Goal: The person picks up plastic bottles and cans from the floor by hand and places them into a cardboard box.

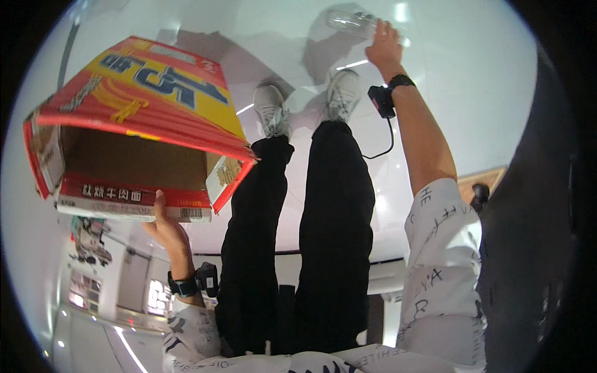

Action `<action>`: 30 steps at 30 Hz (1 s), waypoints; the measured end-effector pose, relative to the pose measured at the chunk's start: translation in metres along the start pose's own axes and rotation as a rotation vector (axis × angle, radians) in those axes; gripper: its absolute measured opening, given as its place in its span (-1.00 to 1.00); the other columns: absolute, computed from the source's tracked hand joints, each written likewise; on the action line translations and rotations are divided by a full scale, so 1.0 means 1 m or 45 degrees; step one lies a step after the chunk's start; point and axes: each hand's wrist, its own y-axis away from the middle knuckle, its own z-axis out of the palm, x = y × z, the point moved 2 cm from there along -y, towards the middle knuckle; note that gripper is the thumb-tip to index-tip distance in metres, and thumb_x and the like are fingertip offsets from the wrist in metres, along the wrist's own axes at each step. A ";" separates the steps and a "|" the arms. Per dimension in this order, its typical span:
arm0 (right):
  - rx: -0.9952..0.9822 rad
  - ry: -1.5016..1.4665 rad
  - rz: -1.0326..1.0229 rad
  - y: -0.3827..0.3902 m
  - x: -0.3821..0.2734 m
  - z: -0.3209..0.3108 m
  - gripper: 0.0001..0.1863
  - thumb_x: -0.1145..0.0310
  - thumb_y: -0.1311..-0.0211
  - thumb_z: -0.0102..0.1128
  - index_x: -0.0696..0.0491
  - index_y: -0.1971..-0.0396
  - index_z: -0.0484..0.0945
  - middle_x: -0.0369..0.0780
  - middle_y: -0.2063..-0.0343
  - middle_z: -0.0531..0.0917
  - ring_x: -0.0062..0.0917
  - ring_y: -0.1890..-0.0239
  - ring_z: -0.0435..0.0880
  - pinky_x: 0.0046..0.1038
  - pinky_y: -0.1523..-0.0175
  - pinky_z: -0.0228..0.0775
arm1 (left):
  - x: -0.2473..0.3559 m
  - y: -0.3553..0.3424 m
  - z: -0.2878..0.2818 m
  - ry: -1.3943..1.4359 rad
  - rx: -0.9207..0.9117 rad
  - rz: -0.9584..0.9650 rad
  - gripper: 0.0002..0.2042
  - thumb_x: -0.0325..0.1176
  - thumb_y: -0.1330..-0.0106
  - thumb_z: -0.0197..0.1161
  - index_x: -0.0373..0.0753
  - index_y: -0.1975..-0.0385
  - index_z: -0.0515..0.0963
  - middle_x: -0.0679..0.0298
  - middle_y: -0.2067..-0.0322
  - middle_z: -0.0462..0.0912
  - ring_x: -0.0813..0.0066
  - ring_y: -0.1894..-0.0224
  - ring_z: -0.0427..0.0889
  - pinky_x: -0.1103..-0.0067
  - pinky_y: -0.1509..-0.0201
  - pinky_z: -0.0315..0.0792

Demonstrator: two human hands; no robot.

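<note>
A red and yellow cardboard box (149, 93) is tipped with its open end toward me on the left. My left hand (166, 225) is closed on the lower flap of that open end, thumb on the printed side and the other fingers hidden beneath. Cardboard brown shows inside, and I make out no contents. At the far upper right, my right hand (385, 46) is stretched out over a clear plastic bottle (351, 23) lying on its side by the floor. Its fingers lie across the bottle and hold it; the palm side is hidden.
My two grey-white shoes (272, 109) stand on the glossy pale floor (472, 93), between box and bottle. A small black device (381, 101) with a cable hangs by my right wrist. A dark surface (528, 248) runs along the right side.
</note>
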 end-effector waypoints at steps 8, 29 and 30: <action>-0.553 -0.020 0.367 0.067 -0.100 -0.126 -0.24 -0.04 0.12 0.29 0.11 -0.03 0.28 -0.06 0.03 0.41 -0.21 -0.08 0.34 -0.04 -0.07 0.19 | 0.135 -0.005 -0.077 -0.310 -0.269 -0.117 -0.83 -0.39 -0.19 0.15 -0.41 0.38 0.51 0.26 0.43 0.55 0.50 0.37 0.46 0.53 0.25 0.37; 0.257 -1.273 0.376 0.191 -0.164 -0.558 -0.43 0.14 -0.26 -0.05 0.08 -0.21 0.17 0.09 0.04 0.45 -0.23 -0.08 0.41 -0.39 -0.15 0.19 | 0.284 0.097 0.053 -0.278 -1.399 1.121 -0.78 -0.34 -0.14 0.13 -0.38 0.33 0.47 -0.10 0.51 0.54 -0.05 0.38 0.57 0.29 0.30 0.41; 0.101 -1.381 0.588 0.181 -0.158 -0.575 -0.41 0.10 -0.23 -0.05 0.07 -0.20 0.19 0.17 0.05 0.45 -0.09 -0.05 0.42 -0.29 -0.11 0.25 | 0.288 0.109 0.056 -0.262 -1.411 1.204 -0.77 -0.33 -0.14 0.13 -0.38 0.32 0.47 -0.12 0.49 0.54 -0.09 0.36 0.56 0.27 0.29 0.41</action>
